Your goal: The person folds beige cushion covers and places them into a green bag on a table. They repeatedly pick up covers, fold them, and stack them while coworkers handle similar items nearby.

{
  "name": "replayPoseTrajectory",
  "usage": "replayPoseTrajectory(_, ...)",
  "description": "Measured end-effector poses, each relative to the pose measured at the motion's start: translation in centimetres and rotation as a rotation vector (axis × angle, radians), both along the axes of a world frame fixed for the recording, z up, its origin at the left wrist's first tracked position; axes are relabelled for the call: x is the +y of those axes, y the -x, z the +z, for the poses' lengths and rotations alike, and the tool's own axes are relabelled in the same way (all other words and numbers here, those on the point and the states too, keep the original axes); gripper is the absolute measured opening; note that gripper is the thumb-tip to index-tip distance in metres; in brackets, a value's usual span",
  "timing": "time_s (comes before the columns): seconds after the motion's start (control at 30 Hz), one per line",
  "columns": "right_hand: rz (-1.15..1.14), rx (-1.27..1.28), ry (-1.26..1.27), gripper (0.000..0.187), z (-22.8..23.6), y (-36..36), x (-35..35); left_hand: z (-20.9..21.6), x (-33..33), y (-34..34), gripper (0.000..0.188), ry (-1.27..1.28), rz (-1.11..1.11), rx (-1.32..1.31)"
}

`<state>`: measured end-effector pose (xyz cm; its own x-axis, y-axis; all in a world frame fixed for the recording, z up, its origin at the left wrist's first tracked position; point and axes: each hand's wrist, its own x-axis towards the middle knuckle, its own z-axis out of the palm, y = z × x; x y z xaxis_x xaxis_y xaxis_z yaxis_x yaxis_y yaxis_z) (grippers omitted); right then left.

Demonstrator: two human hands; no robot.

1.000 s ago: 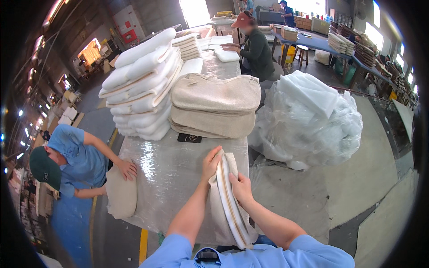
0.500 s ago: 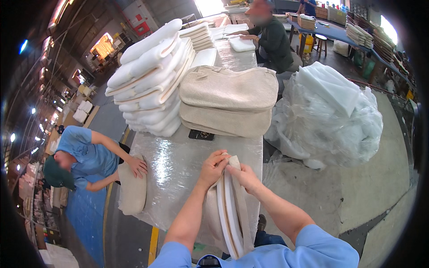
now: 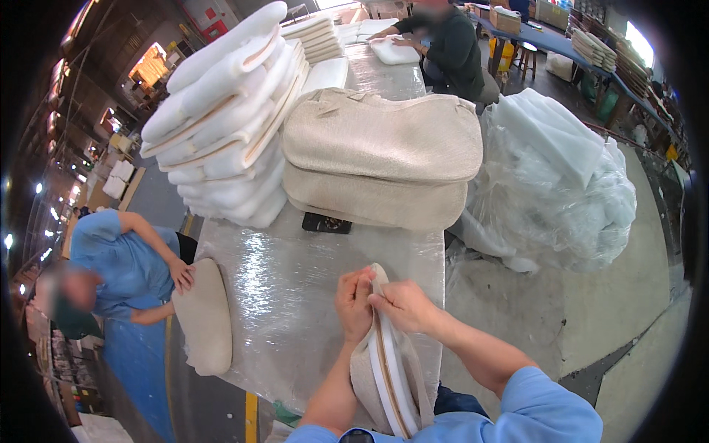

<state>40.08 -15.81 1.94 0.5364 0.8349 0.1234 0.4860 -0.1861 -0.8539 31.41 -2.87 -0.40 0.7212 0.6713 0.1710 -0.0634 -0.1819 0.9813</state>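
"Since the hands were a second ago set along opposite sides, what's different?"
"Right hand [image 3: 405, 306] has joined left hand [image 3: 356, 304] at the beige cover's [image 3: 365, 378] far end, fingers of both pinched on its edge."
"Where's the cover?"
"Edge-up before the person, at the counter's [image 3: 284, 317] near end; its white pad [image 3: 396, 369] shows, so fitting seems unfinished."

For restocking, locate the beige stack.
Head view, upper centre: the beige stack sits on the table, right of the white stack, beyond the left hand.
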Motion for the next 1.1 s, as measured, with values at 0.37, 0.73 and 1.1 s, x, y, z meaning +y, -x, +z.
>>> replayPoseTrajectory(0.37, 0.266, 0.381, -0.185, 0.050, -0.3, -1.0, 0.6, -0.9, 0.9, 2.5, 0.023, 0.089, 0.039, -0.109)
replayPoseTrajectory(0.73, -0.141, 1.144, -0.105, 0.087, -11.4, -1.6, 7.6, 1.0, -0.3, 4.8, 0.027, 0.116, 0.031, -0.123)
replayPoseTrajectory(1.1, -0.021, 0.614, -0.157, 0.078, -1.2, -0.8, 5.7, 2.5, -1.1, 5.1, 0.031, 0.094, 0.035, -0.227)
